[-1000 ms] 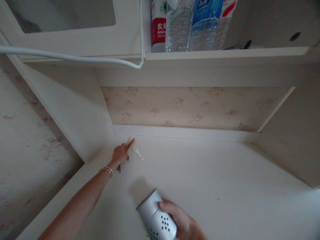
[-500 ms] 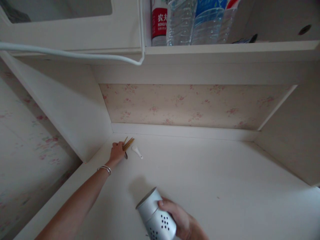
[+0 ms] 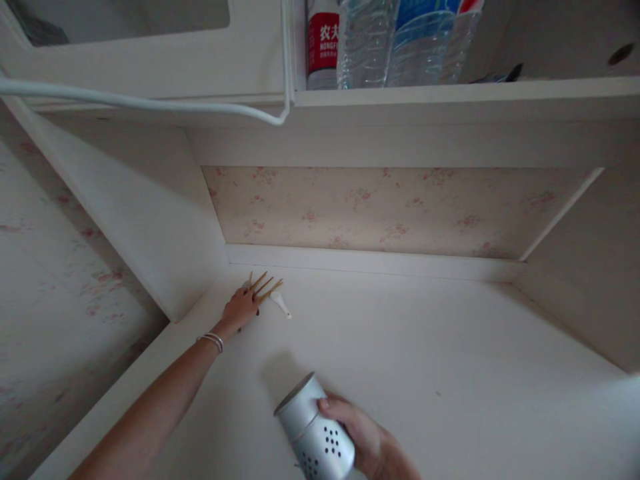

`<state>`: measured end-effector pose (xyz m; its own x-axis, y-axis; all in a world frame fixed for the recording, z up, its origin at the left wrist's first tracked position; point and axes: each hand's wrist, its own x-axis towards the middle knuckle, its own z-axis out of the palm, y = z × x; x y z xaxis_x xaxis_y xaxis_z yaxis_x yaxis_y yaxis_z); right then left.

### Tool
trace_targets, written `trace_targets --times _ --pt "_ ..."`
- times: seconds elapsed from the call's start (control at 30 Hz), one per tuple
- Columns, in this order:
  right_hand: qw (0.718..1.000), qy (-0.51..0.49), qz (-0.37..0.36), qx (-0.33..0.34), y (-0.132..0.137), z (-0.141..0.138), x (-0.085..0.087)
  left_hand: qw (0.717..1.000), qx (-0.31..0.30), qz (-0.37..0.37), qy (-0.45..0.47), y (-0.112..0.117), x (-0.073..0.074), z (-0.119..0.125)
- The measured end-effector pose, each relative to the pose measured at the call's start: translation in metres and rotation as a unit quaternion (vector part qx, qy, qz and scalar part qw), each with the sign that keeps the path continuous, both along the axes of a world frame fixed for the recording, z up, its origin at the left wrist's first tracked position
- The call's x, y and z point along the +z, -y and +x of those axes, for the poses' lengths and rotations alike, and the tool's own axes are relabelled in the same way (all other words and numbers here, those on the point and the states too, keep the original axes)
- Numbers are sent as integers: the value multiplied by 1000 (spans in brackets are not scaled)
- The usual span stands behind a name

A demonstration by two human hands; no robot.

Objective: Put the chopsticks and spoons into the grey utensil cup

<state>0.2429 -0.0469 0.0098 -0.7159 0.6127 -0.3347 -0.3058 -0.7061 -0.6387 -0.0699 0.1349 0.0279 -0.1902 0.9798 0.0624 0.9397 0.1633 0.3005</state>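
Observation:
My left hand [image 3: 241,308] reaches to the far left corner of the white desk [image 3: 425,360]. Its fingers are closed over a bunch of wooden chopsticks [image 3: 264,287], whose tips fan out past the fingers. A small white spoon [image 3: 281,305] lies on the desk just right of that hand. Near the front edge my right hand [image 3: 360,440] grips a silver metal holder with round holes [image 3: 314,437], tilted with its open mouth toward the upper left.
A white side panel [image 3: 150,220] rises left of the chopsticks, with a flowered back wall [image 3: 390,210] behind. The shelf above [image 3: 450,93] carries several water bottles [image 3: 367,40]. A white cable [image 3: 150,103] hangs across the upper left.
The chopstick tips have spread out in a fan under my left hand, which shifted slightly. The right hand and the holder have hardly moved.

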Motion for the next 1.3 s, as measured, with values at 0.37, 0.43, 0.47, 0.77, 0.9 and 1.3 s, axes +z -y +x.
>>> trace_targets --times 0.37,0.43,0.47,0.77,0.9,1.3 --pt "995 -83 45 -45 0 7 17 998 -4 54 -19 27 14 4" --pt "990 -98 60 -80 -1 9 22 996 -38 86 -8 46 14 12" --pt "988 -98 66 -101 -2 10 24 993 -53 105 0 57 13 18" --pt "939 -3 164 -301 -7 13 22 937 -138 12 322 157 -6 99" --pt "902 57 189 -385 -7 10 12 911 -168 -38 374 155 -17 114" --pt "771 383 357 -363 -138 -40 44 881 -168 -61 439 146 -18 104"
